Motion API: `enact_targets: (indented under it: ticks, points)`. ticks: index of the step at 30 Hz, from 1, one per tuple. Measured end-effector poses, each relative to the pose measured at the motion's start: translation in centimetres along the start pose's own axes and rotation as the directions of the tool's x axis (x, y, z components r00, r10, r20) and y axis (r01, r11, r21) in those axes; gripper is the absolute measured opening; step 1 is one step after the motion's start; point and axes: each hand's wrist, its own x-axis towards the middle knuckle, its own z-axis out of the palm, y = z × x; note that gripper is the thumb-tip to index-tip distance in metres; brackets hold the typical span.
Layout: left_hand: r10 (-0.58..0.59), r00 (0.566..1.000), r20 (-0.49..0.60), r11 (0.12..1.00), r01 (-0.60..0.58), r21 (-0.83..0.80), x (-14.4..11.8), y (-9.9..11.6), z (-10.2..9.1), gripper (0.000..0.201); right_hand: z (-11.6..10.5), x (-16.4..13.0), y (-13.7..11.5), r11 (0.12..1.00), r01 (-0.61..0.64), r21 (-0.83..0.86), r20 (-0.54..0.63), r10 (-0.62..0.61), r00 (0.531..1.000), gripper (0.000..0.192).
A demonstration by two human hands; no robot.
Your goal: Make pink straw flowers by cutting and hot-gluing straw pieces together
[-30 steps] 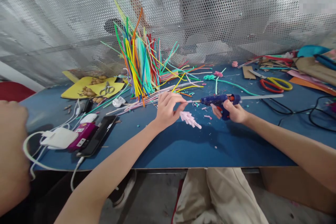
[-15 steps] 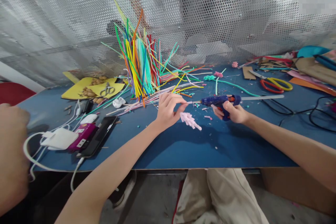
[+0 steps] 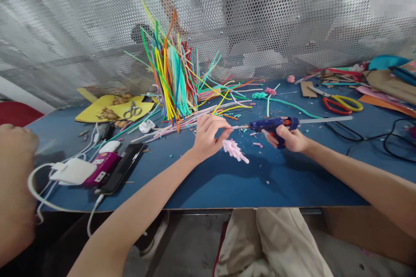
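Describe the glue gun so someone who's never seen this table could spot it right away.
On the blue table, look right of the upright bundle of colourful sticks. The glue gun is in the right hand, nozzle pointing left toward the left hand. It is dark blue with orange trim and a pale glue stick out its back.

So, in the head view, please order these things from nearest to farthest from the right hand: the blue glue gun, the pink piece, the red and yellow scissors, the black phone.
From the right hand:
1. blue glue gun, gripped in that hand.
2. pink piece, just to its left, at the left hand.
3. red and yellow scissors, farther back on the right.
4. black phone, far left.
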Motion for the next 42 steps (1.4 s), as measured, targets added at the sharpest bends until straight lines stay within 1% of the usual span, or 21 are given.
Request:
enact_targets:
  ticks: [7, 11, 14, 22, 27, 32, 38, 42]
  points:
    - [0.007, 1.000, -0.015, 1.000, -0.007, -0.021, 0.00, 0.06, 0.00, 0.006, 0.06, -0.09, 0.20, 1.000, -0.015, 0.021, -0.012, 0.016, 1.000, 0.060]
    - [-0.015, 1.000, 0.001, 1.000, 0.015, -0.001, -0.03, 0.08, 0.01, 0.009, 0.00, -0.12, 0.27, 0.999, -0.023, 0.028, -0.014, 0.024, 1.000, 0.061]
    - [-0.013, 1.000, 0.006, 1.000, 0.013, 0.003, 0.02, 0.12, -0.02, 0.011, -0.05, -0.16, 0.33, 0.999, -0.016, 0.029, -0.005, 0.017, 1.000, 0.061]
    - [0.007, 1.000, -0.003, 1.000, -0.008, -0.021, 0.16, 0.23, -0.10, 0.009, -0.06, -0.31, 0.58, 0.999, 0.008, 0.050, 0.008, -0.008, 1.000, 0.059]
    - [-0.009, 1.000, 0.006, 1.000, 0.009, 0.002, -0.07, 0.05, 0.04, 0.011, -0.08, -0.17, 0.43, 0.999, 0.012, 0.041, 0.007, -0.013, 1.000, 0.060]
    - [0.012, 1.000, 0.003, 1.000, -0.012, -0.027, -0.16, 0.01, 0.17, 0.009, -0.12, -0.20, 0.42, 1.000, 0.010, 0.025, 0.007, -0.010, 1.000, 0.058]
    - [-0.035, 0.999, 0.011, 0.999, 0.035, -0.001, -0.19, -0.04, 0.16, 0.011, -0.16, -0.18, 0.30, 1.000, 0.018, 0.016, 0.015, -0.018, 1.000, 0.058]
    - [-0.012, 1.000, 0.012, 1.000, 0.012, -0.010, -0.14, -0.06, 0.12, 0.007, -0.16, -0.09, 0.12, 1.000, 0.024, 0.012, 0.013, -0.024, 1.000, 0.059]
